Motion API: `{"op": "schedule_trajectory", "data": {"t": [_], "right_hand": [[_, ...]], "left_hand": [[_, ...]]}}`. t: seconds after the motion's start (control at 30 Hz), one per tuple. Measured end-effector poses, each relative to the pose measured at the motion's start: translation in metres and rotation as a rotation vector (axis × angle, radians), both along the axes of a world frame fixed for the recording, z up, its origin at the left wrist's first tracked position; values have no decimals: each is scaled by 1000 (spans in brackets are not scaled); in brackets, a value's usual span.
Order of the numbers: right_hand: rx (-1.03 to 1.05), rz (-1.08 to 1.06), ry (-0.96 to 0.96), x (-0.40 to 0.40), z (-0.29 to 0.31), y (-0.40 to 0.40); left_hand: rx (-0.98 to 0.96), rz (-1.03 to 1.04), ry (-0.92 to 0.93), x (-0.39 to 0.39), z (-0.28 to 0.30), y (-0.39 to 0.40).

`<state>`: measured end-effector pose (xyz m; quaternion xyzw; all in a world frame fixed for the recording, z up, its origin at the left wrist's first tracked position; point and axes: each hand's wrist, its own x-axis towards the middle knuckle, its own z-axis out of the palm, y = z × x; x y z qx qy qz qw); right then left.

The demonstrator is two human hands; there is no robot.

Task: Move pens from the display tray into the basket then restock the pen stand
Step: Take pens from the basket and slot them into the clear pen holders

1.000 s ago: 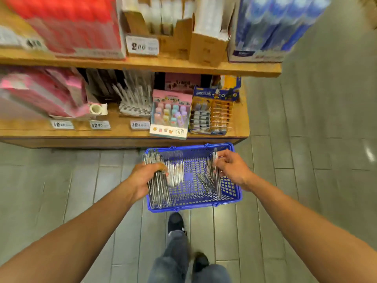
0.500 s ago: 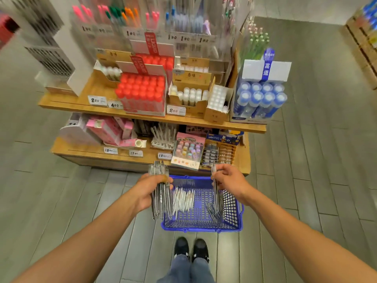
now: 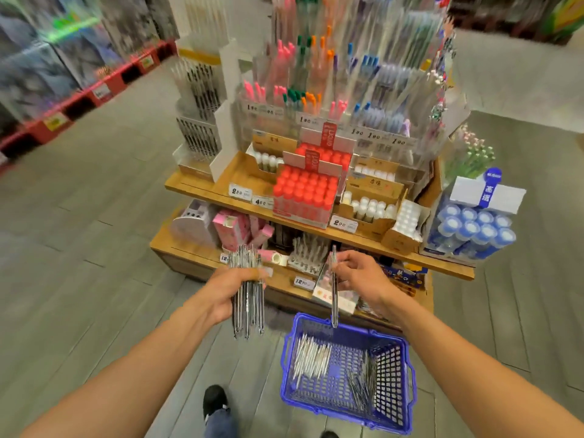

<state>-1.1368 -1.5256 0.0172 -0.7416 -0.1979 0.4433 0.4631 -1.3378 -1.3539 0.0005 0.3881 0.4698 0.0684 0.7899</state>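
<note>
Left hand (image 3: pixel 234 290) clamps our pen bundle (image 3: pixel 247 295), right hand (image 3: pixel 358 276) pinches one pen (image 3: pixel 333 289) upright, above the blue basket (image 3: pixel 407 403) at lower centre, ready for restocking the stand.

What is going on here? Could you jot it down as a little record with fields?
Place: stationery shop aisle, wooden display shelf
Left hand: grips a bundle of pens, upright
Right hand: pinches a single pen, hanging above the basket
Basket: blue, on the floor, two loose piles of pens inside
Pen stand: tiered clear racks, coloured pens, blurred
</note>
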Motion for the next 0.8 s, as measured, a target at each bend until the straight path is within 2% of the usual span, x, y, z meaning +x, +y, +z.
{"op": "schedule_trajectory", "data": {"t": [0.27,0.43,0.6,0.8], "right_hand": [[76,-47,-63,-54,23,145],[113,-59,-38,-76,34,219],[117,-75,10,-74,31,286],[145,-72,-51,-44,22,370]], "left_hand": [[-7,-113,2,-60,19,155],[-37,-88,-62,-80,35,239],[-11,-125,-76,-75,44,307],[-14,-201,-83,-38,43,384]]}}
